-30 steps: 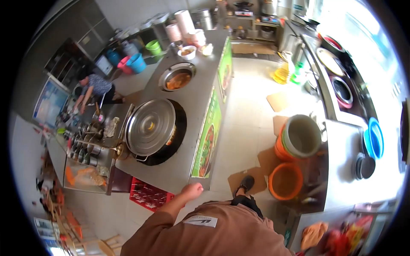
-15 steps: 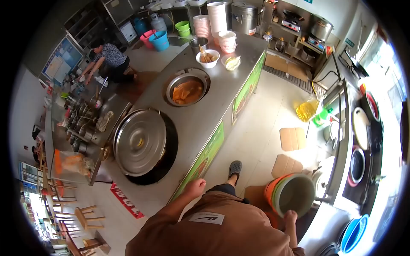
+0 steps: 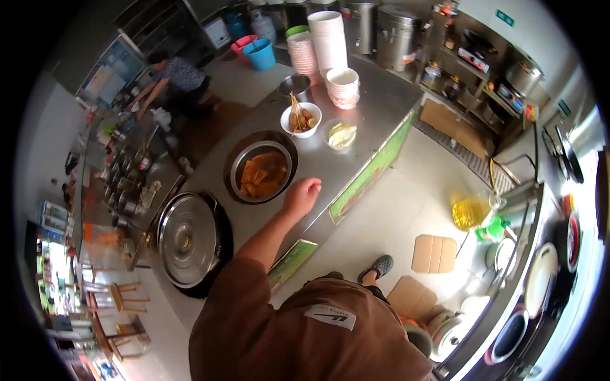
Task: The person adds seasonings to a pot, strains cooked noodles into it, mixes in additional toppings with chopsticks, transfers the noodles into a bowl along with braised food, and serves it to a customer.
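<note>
My left hand (image 3: 302, 198) is over the counter's edge with its fingers curled closed, and nothing shows in it. Just to its left, a round metal pot (image 3: 263, 170) sunk in the counter holds orange-brown sheets of food in liquid. Farther along stands a white bowl (image 3: 311, 129) with skewered food and brown round pieces. Beside that is a small clear bowl (image 3: 340, 136) with pale yellow-green pieces. A large metal lid (image 3: 186, 241) lies over the opening at the near left of the counter. My right hand is out of view.
Stacks of white tubs (image 3: 328, 44) stand at the counter's far end. On the floor to the right are flattened cardboard (image 3: 434, 254), a jug of yellow oil (image 3: 469, 214) and several pots. Another person (image 3: 184, 76) bends over a worktop at the far left.
I have moved forward along the counter. My left hand has swung up and forward, near the sunken pot. My right hand, earlier by the large buckets, has left the view.
</note>
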{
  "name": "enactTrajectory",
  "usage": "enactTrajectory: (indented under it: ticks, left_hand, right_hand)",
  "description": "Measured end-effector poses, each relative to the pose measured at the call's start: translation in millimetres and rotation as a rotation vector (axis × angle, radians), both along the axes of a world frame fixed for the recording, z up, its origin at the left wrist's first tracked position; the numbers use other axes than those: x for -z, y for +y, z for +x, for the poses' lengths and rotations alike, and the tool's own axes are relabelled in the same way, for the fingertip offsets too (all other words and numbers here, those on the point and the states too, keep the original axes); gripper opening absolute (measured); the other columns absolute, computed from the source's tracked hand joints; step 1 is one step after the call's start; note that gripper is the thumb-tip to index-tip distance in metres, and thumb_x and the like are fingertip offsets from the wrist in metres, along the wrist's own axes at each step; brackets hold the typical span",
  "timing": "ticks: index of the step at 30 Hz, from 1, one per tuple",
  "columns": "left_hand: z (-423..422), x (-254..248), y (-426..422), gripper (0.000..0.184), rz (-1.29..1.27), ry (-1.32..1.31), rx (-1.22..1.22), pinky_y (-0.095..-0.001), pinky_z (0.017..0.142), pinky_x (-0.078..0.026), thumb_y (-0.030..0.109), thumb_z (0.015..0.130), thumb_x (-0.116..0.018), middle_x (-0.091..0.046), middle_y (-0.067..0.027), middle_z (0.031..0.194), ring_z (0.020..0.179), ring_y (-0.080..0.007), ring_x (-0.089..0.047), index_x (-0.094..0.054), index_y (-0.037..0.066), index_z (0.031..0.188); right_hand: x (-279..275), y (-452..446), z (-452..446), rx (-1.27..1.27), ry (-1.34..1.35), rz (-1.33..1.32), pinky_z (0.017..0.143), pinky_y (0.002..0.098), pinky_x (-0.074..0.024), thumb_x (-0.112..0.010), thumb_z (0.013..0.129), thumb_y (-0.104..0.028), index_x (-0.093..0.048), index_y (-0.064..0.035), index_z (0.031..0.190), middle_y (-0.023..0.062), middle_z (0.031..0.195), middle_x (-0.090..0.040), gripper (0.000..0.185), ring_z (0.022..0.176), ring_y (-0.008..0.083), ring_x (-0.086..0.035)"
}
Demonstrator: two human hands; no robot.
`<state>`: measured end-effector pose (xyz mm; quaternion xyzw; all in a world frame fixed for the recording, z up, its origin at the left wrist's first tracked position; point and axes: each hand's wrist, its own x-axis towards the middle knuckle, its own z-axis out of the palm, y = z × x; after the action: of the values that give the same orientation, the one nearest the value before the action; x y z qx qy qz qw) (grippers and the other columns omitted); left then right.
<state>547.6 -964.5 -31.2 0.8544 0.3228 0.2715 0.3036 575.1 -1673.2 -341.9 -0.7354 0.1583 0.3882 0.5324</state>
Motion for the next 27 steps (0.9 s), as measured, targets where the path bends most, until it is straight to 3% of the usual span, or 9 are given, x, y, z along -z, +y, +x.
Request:
enactTrajectory:
  ticks: [3, 4, 7, 13, 14, 15, 19, 22, 27]
  left_hand:
    - [30, -25, 38, 0.018, -0.057, 0.061, -0.184, -0.0385, 0.075, -0.052, 0.017, 0.085, -0.062, -0.068, -0.0127, 0.092, 0.087, -0.031, -0.066, -0.067, 0.007, 0.1]
    - [41, -30, 56, 0.018, -0.047, 0.064, -0.204, -0.0385, 0.075, -0.052, 0.017, 0.085, -0.062, -0.068, -0.0127, 0.092, 0.087, -0.031, -0.066, -0.067, 0.007, 0.1]
    - [62, -30, 98, 0.021, 0.034, 0.138, -0.299, -0.0408, 0.076, -0.052, 0.015, 0.083, -0.063, -0.069, -0.012, 0.091, 0.087, -0.031, -0.065, -0.065, 0.006, 0.102]
    - [112, -7, 186, 0.025, 0.169, 0.315, -0.344, -0.0438, 0.078, -0.051, 0.011, 0.081, -0.062, -0.067, -0.0128, 0.095, 0.091, -0.0323, -0.064, -0.063, 0.007, 0.105]
    - [119, 2, 200, 0.026, 0.221, 0.353, -0.333, -0.044, 0.078, -0.051, 0.01, 0.08, -0.062, -0.067, -0.0133, 0.096, 0.092, -0.0327, -0.063, -0.063, 0.007, 0.105]
    - [126, 12, 216, 0.025, 0.164, 0.388, -0.321, -0.0449, 0.079, -0.051, 0.008, 0.078, -0.062, -0.066, -0.0142, 0.098, 0.094, -0.035, -0.062, -0.063, 0.007, 0.103]
    - [152, 14, 247, 0.028, 0.178, 0.511, -0.23, -0.0442, 0.082, -0.049, 0.007, 0.077, -0.062, -0.066, -0.0136, 0.099, 0.099, -0.035, -0.06, -0.064, 0.007, 0.106]
    - [160, 25, 269, 0.027, 0.185, 0.608, -0.087, -0.0446, 0.081, -0.049, 0.007, 0.076, -0.063, -0.065, -0.0119, 0.101, 0.099, -0.0353, -0.059, -0.064, 0.009, 0.103]
    - [161, 44, 289, 0.021, 0.366, 0.653, 0.171, -0.0455, 0.082, -0.045, 0.008, 0.073, -0.065, -0.058, -0.0115, 0.104, 0.097, -0.0303, -0.059, -0.064, 0.013, 0.093]
  right_hand:
    - [-9, 28, 73, -0.076, -0.017, -0.078, 0.055, 0.0298, -0.0478, -0.062, 0.087, -0.012, -0.063, 0.0017, 0.085, 0.0068, 0.073, -0.064, 0.014, 0.062, 0.0158, -0.06]
    - [-17, 38, 112, 0.119, 0.188, -0.081, 0.041, 0.0306, -0.0416, -0.056, 0.088, -0.01, -0.059, -0.0022, 0.077, 0.0053, 0.062, -0.057, 0.013, 0.048, 0.0166, -0.053]
    - [-77, 74, 227, -0.062, -0.068, -0.116, 0.036, 0.0298, -0.0371, -0.051, 0.09, -0.01, -0.053, -0.0054, 0.072, 0.0039, 0.058, -0.051, 0.018, 0.043, 0.0153, -0.048]
    - [-103, 119, 380, 0.226, -0.003, -0.029, 0.044, 0.0313, -0.0406, -0.053, 0.089, -0.015, -0.057, -0.0099, 0.087, 0.0009, 0.068, -0.05, 0.007, 0.057, 0.0156, -0.052]
    - [-97, 118, 393, 0.273, 0.016, 0.07, 0.044, 0.0309, -0.0401, -0.055, 0.089, -0.015, -0.057, -0.0103, 0.087, 0.0005, 0.068, -0.05, 0.006, 0.056, 0.015, -0.051]
    - [-113, 138, 392, 0.113, -0.19, -0.119, 0.046, 0.0323, -0.0414, -0.058, 0.088, -0.021, -0.059, -0.0117, 0.086, -0.0007, 0.066, -0.048, 0.009, 0.057, 0.0152, -0.05]
    - [-151, 197, 380, 0.024, -0.011, -0.292, 0.055, 0.0313, -0.0485, -0.056, 0.085, -0.021, -0.059, -0.0083, 0.097, 0.004, 0.086, -0.057, 0.017, 0.069, 0.0197, -0.061]
    - [-165, 233, 365, -0.17, -0.026, -0.377, 0.05, 0.0256, -0.0474, -0.054, 0.091, -0.02, -0.059, -0.0044, 0.099, 0.0042, 0.082, -0.06, 0.019, 0.064, 0.0152, -0.062]
    - [-190, 270, 365, -0.186, -0.006, -0.41, 0.049, 0.0265, -0.0471, -0.054, 0.091, -0.02, -0.06, -0.0035, 0.1, 0.0044, 0.082, -0.061, 0.019, 0.064, 0.015, -0.062]
